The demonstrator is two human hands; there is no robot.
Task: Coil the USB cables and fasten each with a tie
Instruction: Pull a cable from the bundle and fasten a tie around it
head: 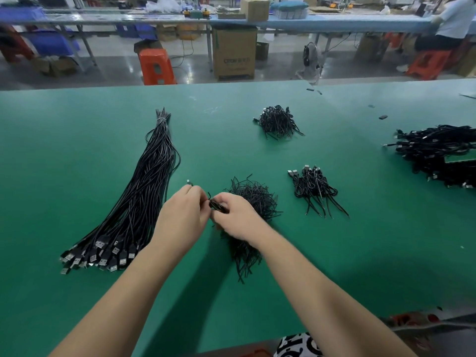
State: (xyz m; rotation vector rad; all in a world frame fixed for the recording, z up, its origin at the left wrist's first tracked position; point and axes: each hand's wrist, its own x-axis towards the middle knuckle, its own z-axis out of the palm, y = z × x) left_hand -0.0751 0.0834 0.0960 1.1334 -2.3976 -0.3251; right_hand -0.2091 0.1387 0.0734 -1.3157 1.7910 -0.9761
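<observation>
Head view. I have both hands meeting over the green surface [334, 253], just left of the tie pile [253, 199], which I'll use as my landmark. Left hand [181, 217]: grip narrow, fingers curled round the coiled cable [217, 206]; a small plug tip [189, 182] pokes out above its knuckles. Right hand [235, 215]: grip narrow too, pinching at the same coil. It seems to hold a tie there, though the fingers hide it and I cannot tell for sure. My read: fastening step, coil made, tie going on.

Left of the tie pile: the long bundle of straight cables [144, 197], USB plugs toward me. Right of the pile: a small heap of finished coils [315, 189]. Beyond the pile: another dark heap [278, 121], too blurred to sort. Far right of the pile: a large cable mass [435, 153] at the edge of view.

Risks, as I judge them:
- The coil may spring open if either pinch slackens before the tie is twisted.
- The right wrist sits over the tie pile; a sweep could scatter ties or drag loose ends.
- A loose twist could let the loops slip.

Writing: the box [234, 54] beyond the surface carries print, not readable. Black-and-white lettering on cloth [298, 345] at the bottom edge, unreadable.
</observation>
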